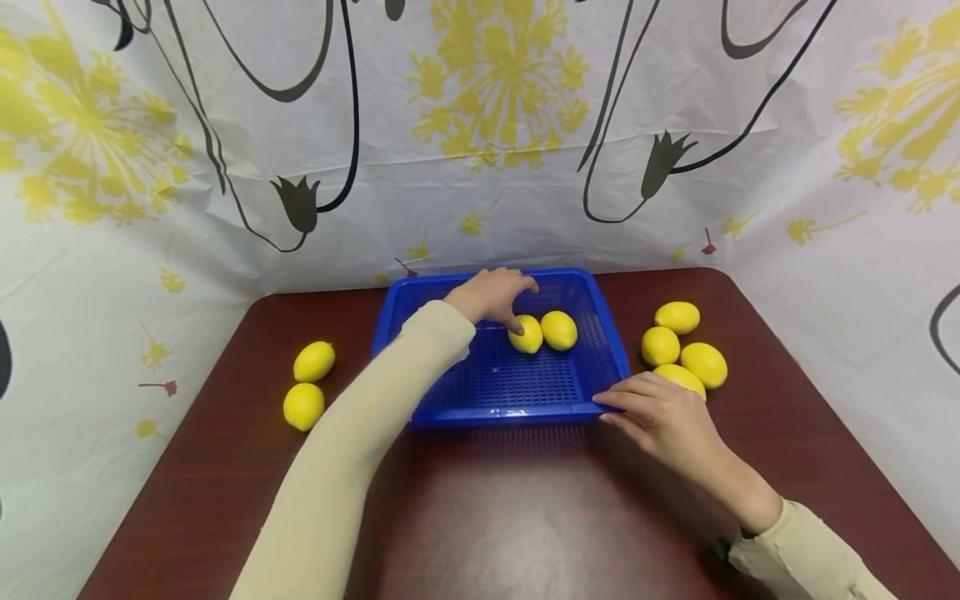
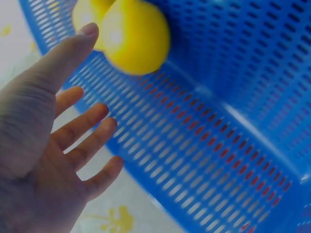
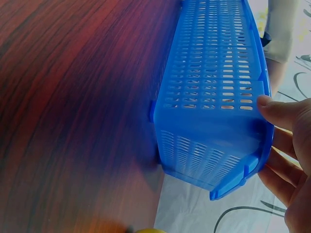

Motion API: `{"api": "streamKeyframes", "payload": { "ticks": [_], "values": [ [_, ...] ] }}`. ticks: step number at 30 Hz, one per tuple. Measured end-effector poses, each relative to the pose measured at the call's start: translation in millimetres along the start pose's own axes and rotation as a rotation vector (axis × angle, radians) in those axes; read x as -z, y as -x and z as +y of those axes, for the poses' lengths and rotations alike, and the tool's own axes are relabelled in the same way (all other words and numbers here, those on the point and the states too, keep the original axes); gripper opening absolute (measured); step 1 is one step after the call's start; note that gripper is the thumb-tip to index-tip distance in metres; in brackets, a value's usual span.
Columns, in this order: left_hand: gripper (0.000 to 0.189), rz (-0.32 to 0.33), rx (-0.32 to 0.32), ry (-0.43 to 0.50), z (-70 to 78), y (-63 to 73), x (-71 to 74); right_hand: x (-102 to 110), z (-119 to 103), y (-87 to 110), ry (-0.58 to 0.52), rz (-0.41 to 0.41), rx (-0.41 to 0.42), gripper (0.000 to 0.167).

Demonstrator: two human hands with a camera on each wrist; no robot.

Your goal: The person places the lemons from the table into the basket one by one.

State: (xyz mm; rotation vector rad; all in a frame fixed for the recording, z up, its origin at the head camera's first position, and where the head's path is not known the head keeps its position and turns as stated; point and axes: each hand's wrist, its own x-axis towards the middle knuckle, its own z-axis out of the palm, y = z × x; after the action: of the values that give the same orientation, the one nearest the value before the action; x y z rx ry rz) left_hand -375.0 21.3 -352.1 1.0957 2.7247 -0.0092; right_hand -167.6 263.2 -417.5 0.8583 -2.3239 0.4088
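Observation:
A blue plastic basket [image 1: 495, 414] with slotted walls stands on the table. Two yellow lemons [image 1: 559, 331] lie side by side in it. My left hand [image 1: 489, 295] is inside the basket, thumb and fingers spread apart, holding nothing. Its thumb overlaps the nearer lemon [image 2: 136, 39] in the left wrist view; whether they touch I cannot tell. With my right hand [image 1: 663, 414] I grip the basket's near right corner. In the right wrist view the thumb [image 3: 277, 110] lies on the outside of the rim, while the other fingers are partly hidden behind it.
Several lemons [image 1: 703, 365] lie on the table right of the basket, one partly behind my right hand. Two more lemons [image 1: 303, 407] lie left of it. The dark red-brown table [image 1: 510, 508] backs onto a patterned white sheet [image 1: 480, 200], which also hangs at both sides.

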Motion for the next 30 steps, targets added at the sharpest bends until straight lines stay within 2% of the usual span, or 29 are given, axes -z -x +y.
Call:
{"api": "streamKeyframes", "payload": {
  "ticks": [3, 6, 10, 14, 17, 22, 30],
  "values": [
    [0.075, 0.032, -0.004, -0.001, -1.9, 1.1, 8.0, 0, 0, 0.2, -0.001, -0.003, -0.002, 0.031],
    [0.074, 0.036, -0.005, 0.012, -4.0, 3.2, 12.4, 1, 0, -0.1, -0.001, -0.010, -0.009, 0.024],
    [0.073, 0.038, -0.007, 0.056, -8.5, 8.7, 15.5, 0, -1, -0.5, -0.002, -0.009, -0.005, 0.024],
    [0.073, 0.071, -0.011, 0.106, -16.3, 17.5, 21.6, 0, -1, -0.7, -0.005, -0.007, -0.007, 0.028],
    [0.072, 0.092, -0.012, 0.138, -24.3, 26.5, 26.4, -1, -1, -0.6, -0.005, -0.008, -0.007, 0.033],
    [0.070, 0.139, -0.003, 0.180, -38.8, 45.7, 30.9, 0, -1, -0.5, 0.000, -0.014, -0.009, 0.024],
    [0.069, 0.203, 0.042, 0.206, -65.0, 76.1, 35.6, 0, -1, -0.4, -0.007, -0.008, -0.009, 0.025]
  ]
}}
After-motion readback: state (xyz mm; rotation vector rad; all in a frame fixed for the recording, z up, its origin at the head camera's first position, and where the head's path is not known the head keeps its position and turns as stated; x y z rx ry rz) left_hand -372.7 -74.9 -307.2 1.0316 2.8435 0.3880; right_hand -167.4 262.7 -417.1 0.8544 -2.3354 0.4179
